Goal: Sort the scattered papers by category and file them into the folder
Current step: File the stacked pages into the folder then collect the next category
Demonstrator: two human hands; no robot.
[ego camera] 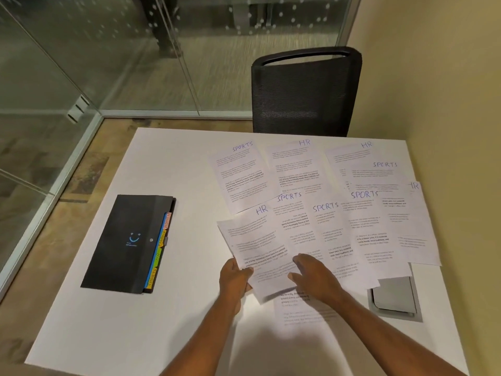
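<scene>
On the white table (176, 164), my left hand (235, 279) pinches the near edge of a sheet (252, 240) marked HR, while my right hand (311, 275) rests loose and flat on the spread papers (325, 202). I see the black folder (127, 242) lying closed, apart to their left.

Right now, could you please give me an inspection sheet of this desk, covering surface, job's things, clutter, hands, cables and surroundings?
Surface: white table, with a grey hatch set in near its right edge.
Job's things: papers headed SPORTS or HR overlap across the right half; black folder lies closed at left, coloured tabs showing.
Clutter: nothing seen.
Hands: left hand grips the near edge of an HR sheet, raised off the table; right hand open over the sheets.
Cables: nothing seen.
Surroundings: black chair beyond the table, glass partition at left, cream wall at right.
</scene>
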